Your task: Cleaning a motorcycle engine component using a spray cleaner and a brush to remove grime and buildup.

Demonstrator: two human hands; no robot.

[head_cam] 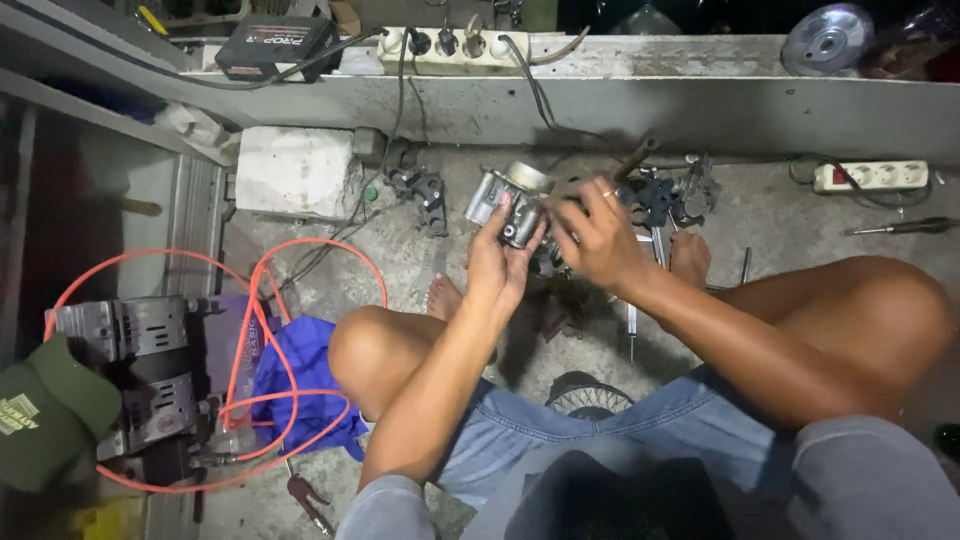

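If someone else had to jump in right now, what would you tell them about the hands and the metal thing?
Left hand: gripping the silver round-mouthed metal engine part from below, raised over the grey concrete floor.
Right hand: fingers on the part's right side; a ring shows on one finger.
Nearby: dark metal pieces on the floor behind the hands, a screwdriver at far right, an orange hose looped at left.
Done: part is off the floor, in both hands.
Left: cannot tell which bit the fingers are working on.

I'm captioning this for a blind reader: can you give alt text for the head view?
A seated person's left hand holds a small metal engine part while the right hand touches it, above a concrete floor with an orange hose.
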